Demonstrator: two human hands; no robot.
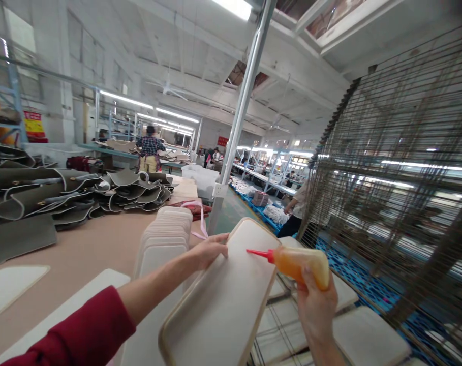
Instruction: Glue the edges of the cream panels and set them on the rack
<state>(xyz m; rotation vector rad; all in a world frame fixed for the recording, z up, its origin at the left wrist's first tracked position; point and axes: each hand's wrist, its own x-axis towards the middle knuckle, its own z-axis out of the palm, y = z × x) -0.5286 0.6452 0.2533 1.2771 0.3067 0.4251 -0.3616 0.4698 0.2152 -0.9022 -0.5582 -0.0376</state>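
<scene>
My left hand grips the left edge of a white rounded-corner panel, which is tilted in front of me. Thumb on top, the hand's other fingers go out of sight at the edge. My right hand is wrapped round a squeeze glue bottle with amber liquid inside. Its red nozzle points left, over the upper part of the panel; I cannot tell whether the tip touches. Just left of the held panel lies a fanned stack of similar white panels.
Grey-brown felt-like pieces are heaped on the tan table at left. A tall wire rack stands at right, with more white panels below. A metal post rises ahead. Co-workers stand farther back.
</scene>
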